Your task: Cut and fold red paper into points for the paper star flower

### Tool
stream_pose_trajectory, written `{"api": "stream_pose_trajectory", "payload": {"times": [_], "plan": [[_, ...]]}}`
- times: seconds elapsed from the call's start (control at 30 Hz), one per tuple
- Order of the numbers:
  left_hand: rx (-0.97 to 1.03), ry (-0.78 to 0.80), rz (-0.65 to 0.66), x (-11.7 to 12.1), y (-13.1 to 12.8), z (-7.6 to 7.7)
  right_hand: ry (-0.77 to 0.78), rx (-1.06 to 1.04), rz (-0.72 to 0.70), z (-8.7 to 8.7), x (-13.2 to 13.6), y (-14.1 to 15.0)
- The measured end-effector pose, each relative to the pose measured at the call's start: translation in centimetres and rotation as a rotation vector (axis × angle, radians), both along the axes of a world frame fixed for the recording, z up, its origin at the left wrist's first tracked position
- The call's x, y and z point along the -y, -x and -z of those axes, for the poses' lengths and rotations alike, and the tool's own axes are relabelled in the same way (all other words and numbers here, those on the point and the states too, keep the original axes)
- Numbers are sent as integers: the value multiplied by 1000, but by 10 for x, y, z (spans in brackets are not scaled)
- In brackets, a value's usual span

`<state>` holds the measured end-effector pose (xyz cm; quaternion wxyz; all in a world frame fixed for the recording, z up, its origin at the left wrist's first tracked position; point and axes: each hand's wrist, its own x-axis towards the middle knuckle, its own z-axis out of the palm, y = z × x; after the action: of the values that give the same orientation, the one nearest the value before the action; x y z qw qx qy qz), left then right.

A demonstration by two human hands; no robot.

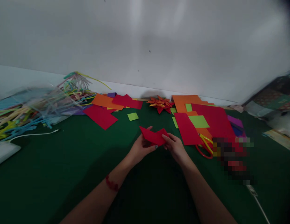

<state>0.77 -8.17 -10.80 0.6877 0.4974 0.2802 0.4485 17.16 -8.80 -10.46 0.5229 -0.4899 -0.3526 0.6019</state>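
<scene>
A piece of red paper (153,136), partly folded with pointed corners, is held between my two hands above the green table. My left hand (140,150) grips its left and lower edge, the thumb along the bottom. The right edge is pinched by my right hand (174,146), with the thumb on top of the paper. Just beyond lies a small lime-green paper square (133,116). Farther back sits a spiky red and orange paper flower (160,104). Scissors (205,146) with yellow and red handles rest to the right of my right hand.
Red and orange sheets (101,115) lie at back left, and more coloured sheets (212,119) at back right. Pipe cleaners (76,85) and a clear plastic bag (48,101) heap up at left, near a white device (6,151) with a cable. A wall (140,40) stands behind.
</scene>
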Motion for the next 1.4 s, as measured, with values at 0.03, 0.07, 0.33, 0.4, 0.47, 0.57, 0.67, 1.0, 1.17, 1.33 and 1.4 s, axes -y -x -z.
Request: {"api": "stream_pose_trajectory", "payload": {"times": [0.03, 0.07, 0.33, 0.4, 0.47, 0.57, 0.67, 1.0, 1.17, 1.33, 1.4], "plan": [[-15, -5, -15, -1, 2, -1, 12, -16, 0, -2, 0, 0], [-32, -17, -28, -2, 4, -2, 20, -31, 8, -3, 1, 1], [-207, -359, 32, 0, 12, -11, 116, -86, -130, -2, 5, -3], [-266, -424, 77, 2, 12, -13, 108, -68, -144, 0, 5, -4], [-331, -478, 110, 3, 12, -12, 99, -53, -114, 3, 4, -5], [-376, -513, 100, 1, 11, -5, 98, -33, -91, 7, 2, -6], [-384, -519, 51, 0, 9, 2, 93, -14, -108, 8, 2, -4], [-420, -366, -237, -3, 6, -3, -50, 8, -242, 0, 6, 3], [-400, -287, -286, -5, 3, 4, -46, 42, -203, 4, 7, 8], [-384, -117, -379, -4, -1, 13, -13, 45, -163, 3, 8, 14], [-382, -84, -376, -4, -2, 13, -4, 45, -159, 4, 8, 15]]}}
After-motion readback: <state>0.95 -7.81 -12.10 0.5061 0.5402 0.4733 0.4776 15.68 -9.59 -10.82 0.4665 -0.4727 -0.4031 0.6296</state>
